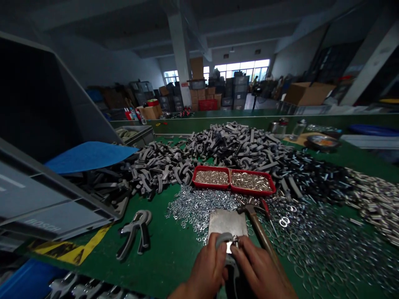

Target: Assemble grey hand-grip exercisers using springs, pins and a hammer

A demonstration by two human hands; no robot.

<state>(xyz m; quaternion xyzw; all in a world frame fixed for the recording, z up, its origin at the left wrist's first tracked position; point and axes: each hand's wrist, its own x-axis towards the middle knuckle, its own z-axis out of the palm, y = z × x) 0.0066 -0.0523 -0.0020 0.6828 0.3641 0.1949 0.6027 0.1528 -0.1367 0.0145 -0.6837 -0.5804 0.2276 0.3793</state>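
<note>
Both my hands meet at the bottom centre over a grey hand-gripper part (225,240) with a black handle below it. My left hand (205,272) is closed on the grey part, thumb on top. My right hand (260,270) pinches small metal hardware (235,242) at the part's top end. The part rests on the near edge of a flat steel plate (227,223) on the green table (168,253). A wooden-handled hammer (258,226) lies just right of the plate.
Two red trays (233,179) of small metal pieces sit beyond the plate, amid loose washers and rings (199,205). A big heap of grey handles (218,145) lies behind. A finished hand gripper (135,232) lies at left, near grey crates (46,195).
</note>
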